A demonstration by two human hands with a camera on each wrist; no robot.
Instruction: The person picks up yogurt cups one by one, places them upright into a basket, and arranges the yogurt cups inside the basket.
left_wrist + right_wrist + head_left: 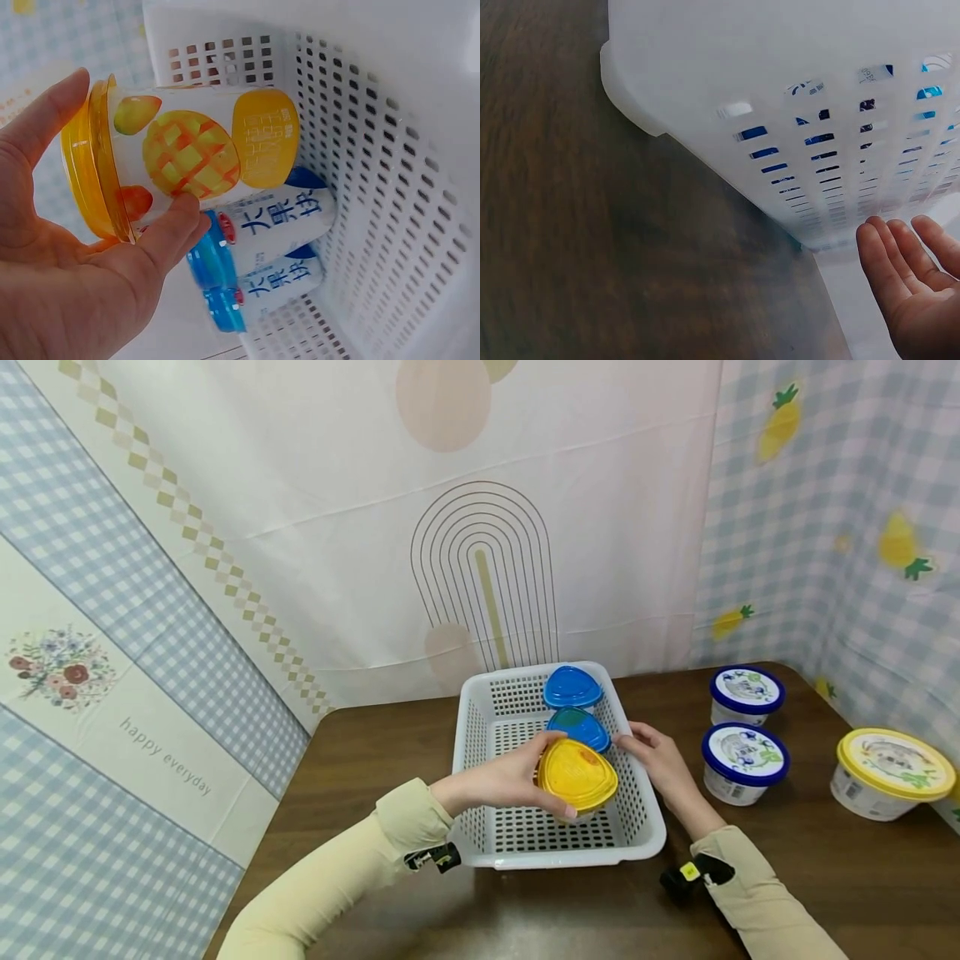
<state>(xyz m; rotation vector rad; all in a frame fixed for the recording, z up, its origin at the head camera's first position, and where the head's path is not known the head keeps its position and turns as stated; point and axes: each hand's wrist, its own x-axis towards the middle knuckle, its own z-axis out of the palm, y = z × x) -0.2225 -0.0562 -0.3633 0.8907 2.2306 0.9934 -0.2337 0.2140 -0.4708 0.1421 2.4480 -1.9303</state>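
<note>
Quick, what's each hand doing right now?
Left hand: holding a yellow-lidded cup.
Right hand: open, beside the basket.

Got mango-print cup with yellow lid on, roughly upright, gripped by left hand over white perforated basket.

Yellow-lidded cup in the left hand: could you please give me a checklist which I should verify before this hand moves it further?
1. Left hand grips the yellow-lidded cup: ok, thumb and fingers around it.
2. Yellow lid is on: ok; whether sealed, cannot tell.
3. Blue-lidded cups stand upright: ok, both along the right side of the basket.
4. Room left inside: ok, bare floor shows to their left.
5. Held cup clear of the basket floor: cannot tell.
6. Right hand steadies the basket: cannot tell; it is at the right rim.
</note>
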